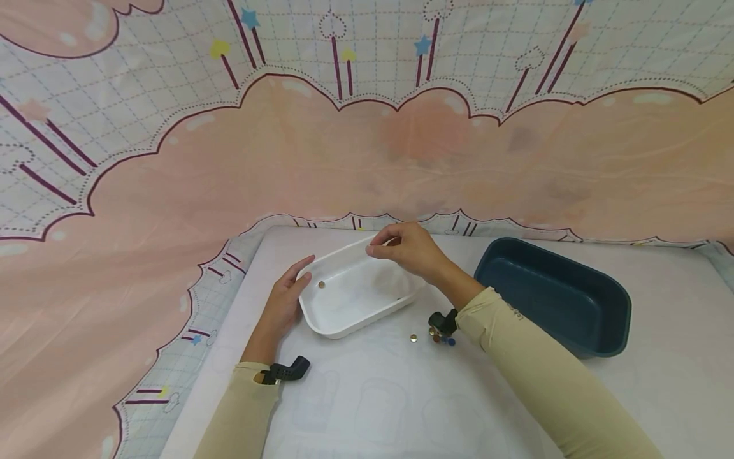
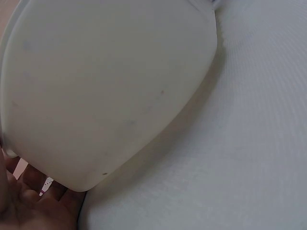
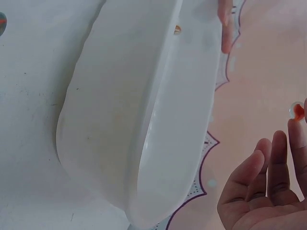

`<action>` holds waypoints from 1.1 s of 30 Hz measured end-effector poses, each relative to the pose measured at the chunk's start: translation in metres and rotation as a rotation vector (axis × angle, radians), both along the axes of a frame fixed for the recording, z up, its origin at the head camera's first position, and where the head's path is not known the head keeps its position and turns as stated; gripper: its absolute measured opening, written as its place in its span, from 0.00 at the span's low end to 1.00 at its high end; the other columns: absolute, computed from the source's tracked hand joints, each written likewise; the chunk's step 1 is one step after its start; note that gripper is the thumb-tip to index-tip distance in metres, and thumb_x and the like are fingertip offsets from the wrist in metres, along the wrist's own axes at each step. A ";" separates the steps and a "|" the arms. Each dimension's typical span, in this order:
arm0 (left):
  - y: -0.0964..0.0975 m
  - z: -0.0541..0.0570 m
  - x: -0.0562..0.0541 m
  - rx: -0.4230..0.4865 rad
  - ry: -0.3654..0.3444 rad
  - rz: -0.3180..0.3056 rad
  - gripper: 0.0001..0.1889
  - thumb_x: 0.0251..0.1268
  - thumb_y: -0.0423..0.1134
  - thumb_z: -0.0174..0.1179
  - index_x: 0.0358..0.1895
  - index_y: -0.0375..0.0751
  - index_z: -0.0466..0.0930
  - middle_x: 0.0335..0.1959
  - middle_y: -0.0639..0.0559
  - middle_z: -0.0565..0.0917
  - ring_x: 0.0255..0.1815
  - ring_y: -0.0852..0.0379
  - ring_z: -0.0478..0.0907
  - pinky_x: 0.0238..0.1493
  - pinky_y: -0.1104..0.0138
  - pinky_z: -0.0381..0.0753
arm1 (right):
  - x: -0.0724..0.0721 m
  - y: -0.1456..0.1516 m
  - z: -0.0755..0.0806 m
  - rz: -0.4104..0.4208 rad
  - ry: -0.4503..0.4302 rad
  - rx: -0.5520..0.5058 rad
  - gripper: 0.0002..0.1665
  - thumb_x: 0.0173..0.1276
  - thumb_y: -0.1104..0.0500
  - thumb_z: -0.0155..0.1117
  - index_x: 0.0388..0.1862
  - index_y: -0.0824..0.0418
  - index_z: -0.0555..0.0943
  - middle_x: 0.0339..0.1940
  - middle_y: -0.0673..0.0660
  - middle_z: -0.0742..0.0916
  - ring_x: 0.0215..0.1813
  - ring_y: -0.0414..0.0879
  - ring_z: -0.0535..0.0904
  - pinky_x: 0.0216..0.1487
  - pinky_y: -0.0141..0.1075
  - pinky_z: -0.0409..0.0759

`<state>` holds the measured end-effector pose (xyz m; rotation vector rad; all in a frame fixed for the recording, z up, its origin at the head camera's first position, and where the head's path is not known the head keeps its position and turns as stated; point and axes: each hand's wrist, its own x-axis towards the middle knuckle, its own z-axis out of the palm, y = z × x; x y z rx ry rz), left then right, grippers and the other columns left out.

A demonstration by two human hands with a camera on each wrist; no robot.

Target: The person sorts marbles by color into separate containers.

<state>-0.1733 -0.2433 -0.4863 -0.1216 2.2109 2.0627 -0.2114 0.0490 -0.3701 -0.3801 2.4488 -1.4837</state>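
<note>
My left hand (image 1: 282,294) grips the left end of a white plastic tray (image 1: 355,319), thumb over the rim and fingers outside. In the left wrist view the tray's pale side fills much of the picture. My right hand (image 1: 408,250) is above the tray's far right part. Between its fingertips it pinches a clear glass marble (image 3: 296,111) with an orange swirl, seen in the right wrist view and hidden in the head view. Another marble (image 1: 322,285) lies inside the tray near its left end.
Several marbles (image 1: 451,342), some blue and some amber, lie on the white table under my right wrist. One single marble (image 1: 413,338) sits left of them. A dark blue basin (image 1: 622,319) stands at the right. Behind the table hangs a patterned pink cloth (image 1: 321,166).
</note>
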 end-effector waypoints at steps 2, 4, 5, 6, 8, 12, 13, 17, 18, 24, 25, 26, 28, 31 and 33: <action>0.000 0.000 0.000 0.005 0.000 -0.001 0.25 0.81 0.43 0.51 0.77 0.51 0.66 0.81 0.56 0.63 0.79 0.51 0.65 0.74 0.61 0.71 | 0.000 0.000 0.000 0.003 -0.001 -0.005 0.11 0.65 0.49 0.75 0.42 0.53 0.88 0.48 0.52 0.87 0.48 0.48 0.82 0.44 0.39 0.80; 0.000 0.000 0.001 0.001 0.001 -0.001 0.25 0.81 0.43 0.52 0.77 0.52 0.66 0.81 0.56 0.63 0.79 0.50 0.65 0.74 0.62 0.71 | 0.000 0.000 0.000 0.003 0.000 -0.005 0.11 0.65 0.49 0.75 0.41 0.53 0.88 0.48 0.52 0.87 0.48 0.48 0.82 0.45 0.39 0.80; 0.000 0.000 0.001 -0.002 0.000 -0.001 0.25 0.81 0.43 0.52 0.77 0.53 0.66 0.81 0.56 0.63 0.79 0.50 0.65 0.73 0.62 0.72 | 0.000 0.000 -0.001 0.004 0.001 -0.003 0.11 0.65 0.49 0.75 0.41 0.53 0.88 0.48 0.52 0.87 0.48 0.48 0.82 0.45 0.39 0.80; 0.000 -0.001 0.001 -0.005 -0.003 0.002 0.25 0.81 0.44 0.52 0.77 0.54 0.66 0.81 0.56 0.63 0.79 0.51 0.65 0.73 0.62 0.72 | 0.000 0.000 -0.001 0.004 0.001 -0.001 0.11 0.65 0.49 0.75 0.41 0.53 0.88 0.47 0.51 0.87 0.48 0.48 0.82 0.45 0.39 0.81; 0.000 -0.001 0.001 -0.008 -0.009 0.006 0.25 0.81 0.44 0.52 0.76 0.55 0.67 0.81 0.57 0.64 0.79 0.52 0.65 0.73 0.64 0.72 | 0.000 0.000 -0.001 0.002 -0.001 0.006 0.11 0.65 0.48 0.75 0.41 0.52 0.88 0.47 0.51 0.87 0.49 0.48 0.82 0.46 0.40 0.81; 0.000 -0.001 0.001 -0.004 -0.016 0.011 0.24 0.81 0.44 0.52 0.75 0.57 0.69 0.80 0.58 0.64 0.79 0.53 0.66 0.72 0.66 0.73 | -0.001 0.001 -0.002 0.000 -0.011 0.016 0.11 0.65 0.48 0.74 0.42 0.52 0.88 0.48 0.51 0.87 0.50 0.48 0.82 0.47 0.41 0.82; 0.000 -0.001 0.001 -0.003 -0.016 0.009 0.24 0.81 0.44 0.52 0.75 0.57 0.68 0.80 0.58 0.64 0.79 0.53 0.66 0.71 0.66 0.73 | -0.001 0.001 -0.002 0.000 -0.014 0.017 0.11 0.65 0.48 0.74 0.42 0.52 0.88 0.48 0.51 0.87 0.50 0.48 0.82 0.47 0.41 0.82; 0.000 -0.002 0.001 0.002 -0.012 0.002 0.24 0.81 0.44 0.52 0.76 0.56 0.67 0.80 0.58 0.63 0.79 0.52 0.66 0.70 0.66 0.74 | 0.000 0.001 -0.002 0.001 -0.023 0.014 0.11 0.65 0.48 0.74 0.41 0.52 0.88 0.47 0.51 0.87 0.50 0.48 0.82 0.48 0.41 0.82; 0.000 -0.002 0.001 0.004 -0.013 0.001 0.24 0.81 0.44 0.52 0.76 0.56 0.67 0.81 0.58 0.63 0.79 0.52 0.66 0.70 0.66 0.74 | 0.000 0.001 -0.002 0.001 -0.025 0.014 0.11 0.65 0.48 0.74 0.41 0.51 0.88 0.47 0.50 0.87 0.50 0.48 0.82 0.47 0.41 0.82; 0.000 -0.001 0.002 -0.004 -0.016 0.001 0.24 0.81 0.44 0.52 0.76 0.57 0.67 0.80 0.58 0.64 0.78 0.52 0.66 0.70 0.66 0.74 | 0.001 0.002 -0.001 -0.007 -0.031 0.019 0.10 0.66 0.49 0.74 0.42 0.51 0.88 0.48 0.50 0.87 0.51 0.49 0.82 0.48 0.41 0.81; 0.000 0.000 0.002 -0.010 -0.017 0.003 0.24 0.81 0.44 0.52 0.76 0.57 0.67 0.80 0.58 0.64 0.78 0.52 0.66 0.70 0.66 0.74 | 0.001 0.002 -0.001 -0.006 -0.031 0.020 0.11 0.66 0.49 0.74 0.42 0.51 0.88 0.48 0.51 0.87 0.51 0.49 0.82 0.48 0.41 0.81; 0.000 0.000 0.002 -0.014 -0.019 0.005 0.24 0.81 0.44 0.52 0.76 0.57 0.67 0.80 0.58 0.64 0.78 0.52 0.66 0.71 0.65 0.74 | 0.001 0.003 -0.001 -0.005 -0.032 0.023 0.11 0.66 0.48 0.74 0.42 0.51 0.88 0.48 0.50 0.87 0.51 0.49 0.82 0.48 0.41 0.81; -0.001 0.000 0.001 -0.023 -0.023 0.009 0.24 0.81 0.45 0.52 0.76 0.57 0.67 0.80 0.59 0.64 0.79 0.53 0.66 0.72 0.64 0.73 | 0.002 0.004 -0.001 -0.002 -0.031 0.031 0.11 0.66 0.48 0.74 0.42 0.51 0.88 0.48 0.50 0.87 0.51 0.49 0.82 0.48 0.41 0.82; -0.001 0.000 0.001 -0.031 -0.028 0.011 0.24 0.81 0.46 0.52 0.76 0.58 0.68 0.81 0.59 0.63 0.80 0.53 0.64 0.73 0.63 0.72 | 0.003 0.008 -0.002 0.005 -0.020 0.039 0.11 0.67 0.48 0.73 0.43 0.51 0.88 0.48 0.50 0.87 0.51 0.49 0.82 0.49 0.42 0.81; 0.000 0.000 0.000 -0.029 -0.029 0.008 0.24 0.81 0.46 0.52 0.76 0.58 0.67 0.81 0.60 0.62 0.80 0.53 0.63 0.73 0.62 0.72 | 0.004 0.011 -0.003 0.008 -0.011 0.042 0.10 0.67 0.48 0.73 0.42 0.51 0.88 0.48 0.50 0.88 0.51 0.49 0.82 0.49 0.42 0.81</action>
